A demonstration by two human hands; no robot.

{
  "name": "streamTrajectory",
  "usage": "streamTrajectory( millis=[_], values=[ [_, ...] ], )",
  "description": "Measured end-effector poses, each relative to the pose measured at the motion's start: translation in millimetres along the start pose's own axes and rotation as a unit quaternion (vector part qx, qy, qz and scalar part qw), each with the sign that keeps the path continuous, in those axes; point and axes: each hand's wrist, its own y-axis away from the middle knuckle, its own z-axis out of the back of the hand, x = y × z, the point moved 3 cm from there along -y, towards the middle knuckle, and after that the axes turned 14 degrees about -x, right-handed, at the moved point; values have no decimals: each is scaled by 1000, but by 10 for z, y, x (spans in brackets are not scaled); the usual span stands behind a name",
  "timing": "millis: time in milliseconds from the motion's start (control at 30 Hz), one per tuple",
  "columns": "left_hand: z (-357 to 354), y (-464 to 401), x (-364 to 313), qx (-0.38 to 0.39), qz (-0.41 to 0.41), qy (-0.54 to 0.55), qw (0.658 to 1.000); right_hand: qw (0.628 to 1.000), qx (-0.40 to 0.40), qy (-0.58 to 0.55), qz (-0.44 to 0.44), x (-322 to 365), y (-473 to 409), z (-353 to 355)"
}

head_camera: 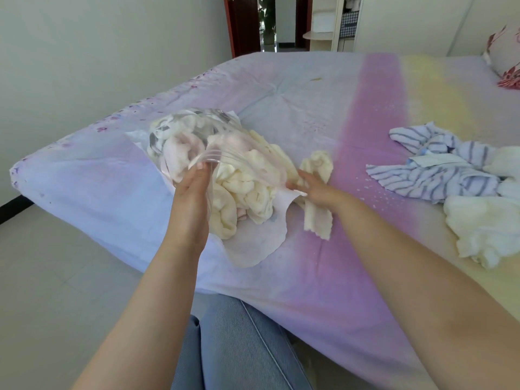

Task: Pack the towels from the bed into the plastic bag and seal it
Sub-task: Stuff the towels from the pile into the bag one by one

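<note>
A clear plastic bag [197, 147] lies on the near left part of the bed [281, 291], its mouth open toward the person and stuffed with cream and pale pink towels [247, 187] that bulge out of the opening. The left hand [194, 190] holds the upper edge of the bag's mouth, fingers pinching the zip strip and lifting it. The right hand [312, 187] reaches to the right side of the opening, its fingers curled on a cream towel [316, 192] that lies half out of the bag, one end trailing on the sheet; whether it also grips the bag's lower lip cannot be told. Well to the right, near the bed's edge, lie a crumpled blue-striped towel [439, 167] and, just beside it, a white fluffy towel [484, 226], both still outside the bag. A flowered pillow [506, 60] sits at the far right corner.
</note>
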Motion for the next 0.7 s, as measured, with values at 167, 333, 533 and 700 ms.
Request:
streamTrajectory(
  millis=[167, 333, 533, 700],
  values=[
    [14, -4, 23, -1, -1, -15, 1000, 999, -30, 41, -10, -106, 25, -281],
    [31, 0, 44, -5, 3, -21, 1000, 970, -133, -163, -123, -46, 436, 124],
    [-30, 96, -25, 7, 25, -44, 999, 762, -180, -589, -201, -471, 999, 517],
    [-182, 239, -134, 17, 17, -39, 999, 769, -295, -557, -107, 97, 2078, 747]
  ],
)
